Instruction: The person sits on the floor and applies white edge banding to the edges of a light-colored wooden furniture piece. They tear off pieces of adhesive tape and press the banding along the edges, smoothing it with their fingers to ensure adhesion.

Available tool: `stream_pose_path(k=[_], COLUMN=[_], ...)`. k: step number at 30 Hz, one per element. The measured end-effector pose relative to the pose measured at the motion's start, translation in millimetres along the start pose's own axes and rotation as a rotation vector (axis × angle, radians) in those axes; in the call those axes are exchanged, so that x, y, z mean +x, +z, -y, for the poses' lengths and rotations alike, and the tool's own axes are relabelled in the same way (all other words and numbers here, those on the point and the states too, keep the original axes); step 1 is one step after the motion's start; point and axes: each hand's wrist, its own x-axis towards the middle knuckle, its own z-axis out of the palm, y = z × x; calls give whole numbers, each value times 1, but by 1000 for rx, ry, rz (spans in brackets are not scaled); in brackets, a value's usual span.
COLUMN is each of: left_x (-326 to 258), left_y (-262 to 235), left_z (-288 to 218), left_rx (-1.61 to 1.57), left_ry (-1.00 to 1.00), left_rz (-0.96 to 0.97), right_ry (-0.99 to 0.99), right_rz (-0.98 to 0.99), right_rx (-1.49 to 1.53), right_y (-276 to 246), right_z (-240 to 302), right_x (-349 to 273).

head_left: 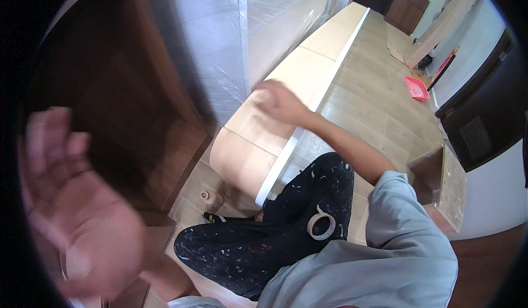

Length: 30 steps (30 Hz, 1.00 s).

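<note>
My left hand (71, 209) is raised close to the camera at the lower left, blurred, palm spread with fingers apart and nothing in it, in front of a dark brown wooden door (115, 93). My right hand (278, 102) reaches forward and rests on top of a long light-wood counter panel (297, 77) with a white front edge, fingers curled; whether it holds anything is hidden. A roll of masking tape (320, 225) lies on my paint-spattered black trousers (275, 236).
Clear plastic sheeting (231, 38) covers the wall behind the panel. A small tape roll (205, 196) sits on the wood floor near my foot. A red dustpan (416, 88) lies at the far right, and a brown open box (440, 181) stands to my right.
</note>
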Motion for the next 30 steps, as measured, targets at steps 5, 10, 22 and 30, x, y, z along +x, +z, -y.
stream_pose_path(k=[5,10,22,30], left_x=[-139,-211,-238,-238], left_y=[5,8,-31,-33], left_z=[96,128,130,141], left_rx=[158,184,157,165], left_ry=[-559,-552,-631,-652], left_rz=[-56,38,-5,46], right_ry=[665,887,1215,518], right_rz=[-54,34,-96,11], right_rx=[-9,-228,-448,-658], right_y=[-42,-29,-68,-34], right_z=[-46,-76,-187,-214], right_x=[1,32,93,140])
